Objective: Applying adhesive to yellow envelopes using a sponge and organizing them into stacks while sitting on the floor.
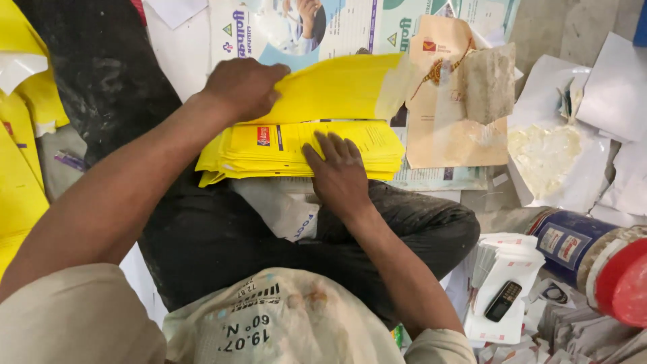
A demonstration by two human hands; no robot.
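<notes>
Nearest to the camera lies a pale printed sack (283,323), spread over the lap of the person, who sits with legs crossed in dark trousers (222,236). Above the knees rests a stack of yellow envelopes (269,152) – many thin pieces, laid flat one on another, with a small red mark on the top one. The right hand (339,172) lies on this stack with its palm down and its fingers spread out flat; it presses the paper and grips nothing. The left hand (242,86) is further from the body, at the upper edge of the stack. It pinches the corner of a single yellow sheet (337,86), which is lifted and turned up above the stack, so its plain yellow side faces the camera. How exactly the fingers close under the sheet, one cannot tell, because the back of the hand covers them.

Just to the right of the lifted sheet lies a light brown envelope (448,108) with a torn, dirty flap. Further right is white paper with a smear of pale paste (544,152) on it. At the right edge a blue tin with a red lid (593,259) lies on its side. Near it, a small black phone (503,300) rests on a pile of white papers (502,269). More yellow paper (20,135) shows at the left edge.
</notes>
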